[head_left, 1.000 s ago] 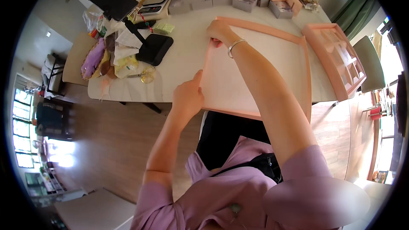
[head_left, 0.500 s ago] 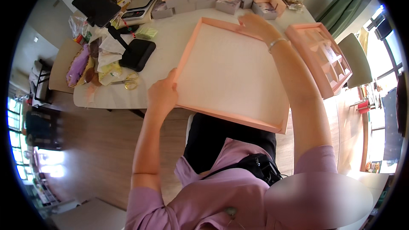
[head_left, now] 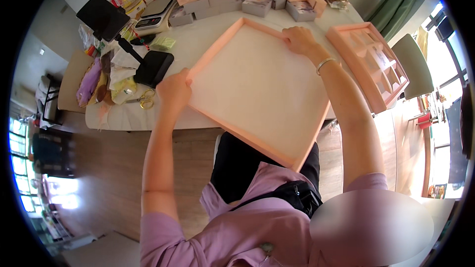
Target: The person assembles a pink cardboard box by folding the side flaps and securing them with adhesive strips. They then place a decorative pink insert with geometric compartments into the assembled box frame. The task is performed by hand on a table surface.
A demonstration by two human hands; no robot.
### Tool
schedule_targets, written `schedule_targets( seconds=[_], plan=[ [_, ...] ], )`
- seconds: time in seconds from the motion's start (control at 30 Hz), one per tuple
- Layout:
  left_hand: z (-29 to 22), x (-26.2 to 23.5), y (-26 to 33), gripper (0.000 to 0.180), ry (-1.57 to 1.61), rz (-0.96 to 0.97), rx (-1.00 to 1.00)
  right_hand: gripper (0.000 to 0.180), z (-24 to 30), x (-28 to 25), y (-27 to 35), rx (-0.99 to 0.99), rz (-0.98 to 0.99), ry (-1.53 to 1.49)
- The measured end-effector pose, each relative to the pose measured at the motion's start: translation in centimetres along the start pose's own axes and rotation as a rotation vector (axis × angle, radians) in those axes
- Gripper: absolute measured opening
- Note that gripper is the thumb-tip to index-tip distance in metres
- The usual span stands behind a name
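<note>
**Bright daylight, strong fisheye bend**

You get even daylight across the white table (head_left: 208, 39), with blown-out glare at the windows (head_left: 22, 168) on the left rim and at the right edge. Shadows stay soft. Straight edges bow toward the black circular border, and a blurred patch sits at lower right.
</note>
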State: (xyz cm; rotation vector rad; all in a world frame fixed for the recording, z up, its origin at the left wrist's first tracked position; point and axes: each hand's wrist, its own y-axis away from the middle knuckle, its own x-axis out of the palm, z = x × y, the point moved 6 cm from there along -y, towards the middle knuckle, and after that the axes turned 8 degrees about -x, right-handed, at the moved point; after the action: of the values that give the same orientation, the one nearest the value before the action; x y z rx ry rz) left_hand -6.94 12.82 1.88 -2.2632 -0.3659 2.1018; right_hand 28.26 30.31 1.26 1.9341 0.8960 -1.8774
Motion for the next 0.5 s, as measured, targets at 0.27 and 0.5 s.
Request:
schedule_targets(
  seconds=[0.27, 0.5],
  plan=[
    [-1.9, 1.1, -5.8, 0.032, -0.012, 0.064, 0.201, 0.032, -1.2, 0.7, 0.6, 0.033, 0.137, 0.024],
    [-1.7, 2.8, -10.3, 0.035, 0.010, 0.016, 0.363, 0.034, 0.1, -0.1, 2.8, 0.130, 0.179, -0.044]
  ],
)
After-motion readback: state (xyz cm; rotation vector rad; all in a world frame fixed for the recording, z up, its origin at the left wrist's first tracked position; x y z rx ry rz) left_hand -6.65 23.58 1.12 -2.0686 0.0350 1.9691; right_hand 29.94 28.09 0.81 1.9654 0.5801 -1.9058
